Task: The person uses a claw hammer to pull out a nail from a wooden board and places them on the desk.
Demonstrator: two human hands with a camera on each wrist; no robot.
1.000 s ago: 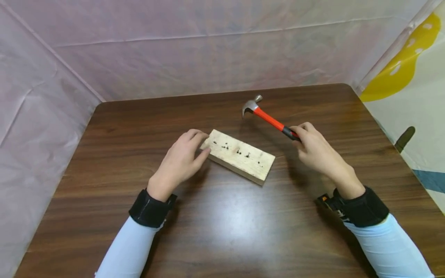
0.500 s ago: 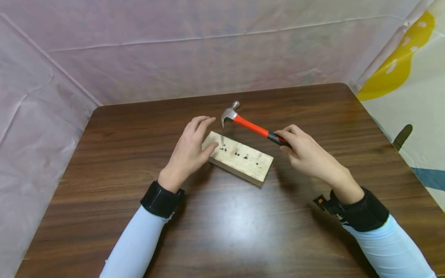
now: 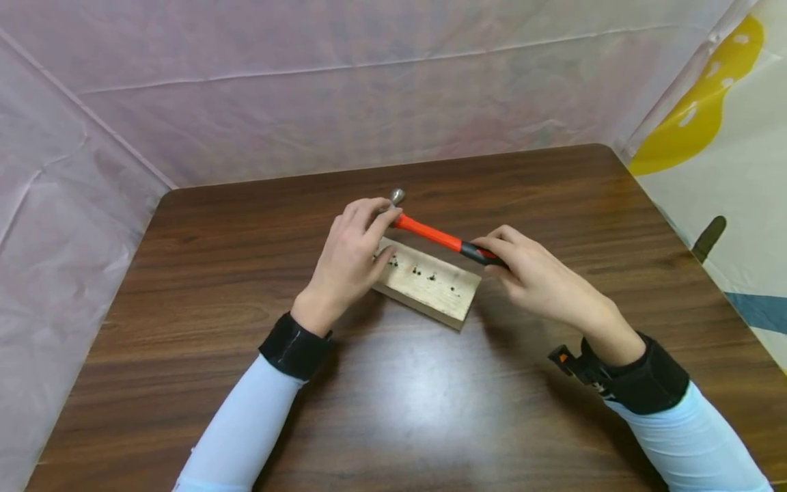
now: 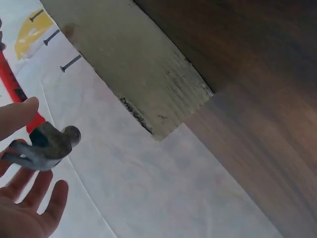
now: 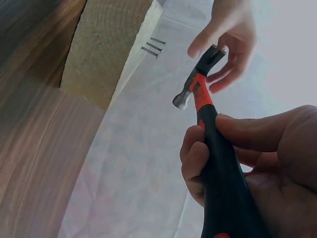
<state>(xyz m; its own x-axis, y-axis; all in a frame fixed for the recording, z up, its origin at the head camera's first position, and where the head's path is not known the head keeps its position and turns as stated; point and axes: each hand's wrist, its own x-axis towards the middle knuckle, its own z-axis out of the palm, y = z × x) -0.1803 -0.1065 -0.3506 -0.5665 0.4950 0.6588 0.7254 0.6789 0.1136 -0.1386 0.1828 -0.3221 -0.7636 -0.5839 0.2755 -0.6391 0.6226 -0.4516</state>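
My right hand (image 3: 541,277) grips the black end of a claw hammer (image 3: 430,233) with a red shaft. The hammer is held sideways above the far side of a pale wooden block (image 3: 424,290). My left hand (image 3: 350,256) is at the hammer's head (image 4: 52,148), which lies between its spread thumb and fingers in the left wrist view; the head view hides the claw behind those fingers. The left thumb overlaps the block's left end in the head view. Three nails (image 4: 51,37) stick out of the block's upper face, among dark marks.
The block lies on a brown wood-grain table (image 3: 203,294) with rounded far corners. Pale sheeting (image 3: 344,116) hangs behind and to the left of it. At the right is a white sheet with a yellow shape (image 3: 682,130) printed on it.
My right hand has brought the hammer left, over the block's far side. My left hand has moved right and away from me, from the block's left end to the hammer's head.
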